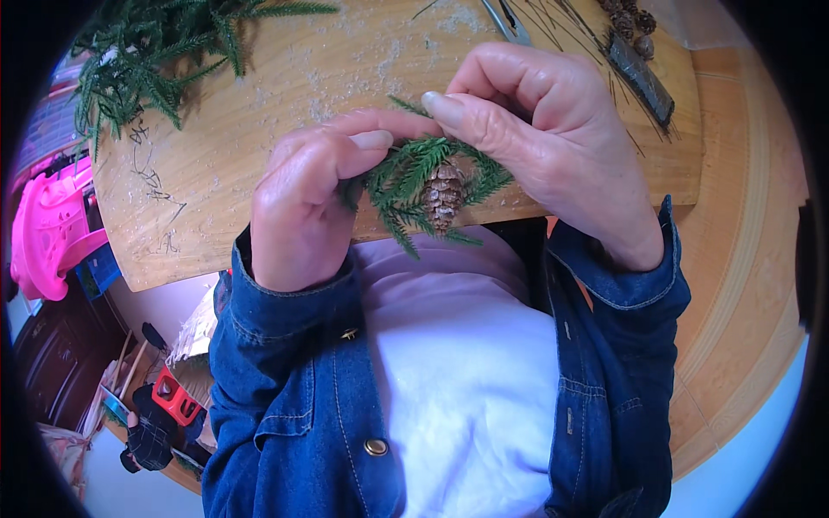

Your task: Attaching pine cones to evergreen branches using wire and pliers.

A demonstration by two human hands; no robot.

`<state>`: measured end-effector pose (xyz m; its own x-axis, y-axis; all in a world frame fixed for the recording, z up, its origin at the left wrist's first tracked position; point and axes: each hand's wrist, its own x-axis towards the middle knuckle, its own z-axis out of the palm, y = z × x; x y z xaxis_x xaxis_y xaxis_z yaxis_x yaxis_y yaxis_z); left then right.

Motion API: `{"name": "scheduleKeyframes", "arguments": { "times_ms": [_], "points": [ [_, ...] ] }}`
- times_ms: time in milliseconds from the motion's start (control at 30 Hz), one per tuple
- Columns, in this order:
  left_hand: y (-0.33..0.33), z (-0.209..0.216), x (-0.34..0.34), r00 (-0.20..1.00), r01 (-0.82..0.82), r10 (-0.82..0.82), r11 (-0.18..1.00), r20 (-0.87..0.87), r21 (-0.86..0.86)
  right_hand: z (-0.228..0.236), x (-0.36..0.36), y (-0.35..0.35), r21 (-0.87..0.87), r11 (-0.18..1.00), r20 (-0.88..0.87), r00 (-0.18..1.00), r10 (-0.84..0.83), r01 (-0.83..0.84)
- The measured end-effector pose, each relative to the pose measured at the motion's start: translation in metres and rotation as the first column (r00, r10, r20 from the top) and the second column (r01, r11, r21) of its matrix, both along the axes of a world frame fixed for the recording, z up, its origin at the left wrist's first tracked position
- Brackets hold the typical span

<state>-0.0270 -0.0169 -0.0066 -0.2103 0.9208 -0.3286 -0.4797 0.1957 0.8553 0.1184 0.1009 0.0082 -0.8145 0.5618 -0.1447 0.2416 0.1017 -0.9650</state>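
My left hand (306, 203) and my right hand (540, 129) meet over the near edge of a wooden board (259, 112). Together they pinch a small bunch of green fir sprigs (406, 177). A small brown pine cone (444, 195) hangs among the sprigs, just below my right thumb. My left thumb and forefinger press the sprigs' left end; my right thumb and fingers close on the top of the bunch. Both forearms wear blue denim sleeves.
A pile of green fir branches (147, 52) lies at the board's far left. Metal pliers (508, 22), several pine cones (630, 19) and a dark strip of bark (643, 79) lie at the far right. A pink plastic stool (47, 229) stands left. Tools (164, 414) lie lower left.
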Motion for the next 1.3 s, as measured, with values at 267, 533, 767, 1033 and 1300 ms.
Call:
{"name": "scheduleKeyframes", "arguments": {
  "times_ms": [267,533,767,1033,1300],
  "points": [
    [-0.003,-0.004,-0.009,0.975,0.073,-0.066,0.997,0.21,-0.027,-0.004,0.006,0.005,0.116,0.992,-0.033,0.998,0.049,-0.044],
    [-0.003,0.003,-0.009,0.963,0.104,-0.108,0.994,0.246,0.031,-0.002,0.013,-0.006,0.044,0.998,-0.117,0.992,-0.038,0.044],
    [0.0,0.013,-0.009,0.981,0.183,-0.187,0.981,0.048,0.066,0.003,0.016,-0.009,0.17,0.984,-0.184,0.983,-0.02,0.052],
    [0.004,0.026,-0.012,0.834,0.387,-0.383,0.919,-0.397,-0.072,0.001,0.016,-0.011,0.234,0.971,-0.16,0.987,-0.012,0.049],
    [0.001,0.015,-0.012,0.898,0.326,-0.286,0.943,-0.335,0.07,-0.003,0.019,-0.009,0.149,0.985,-0.157,0.986,-0.064,0.088]
  ]
}}
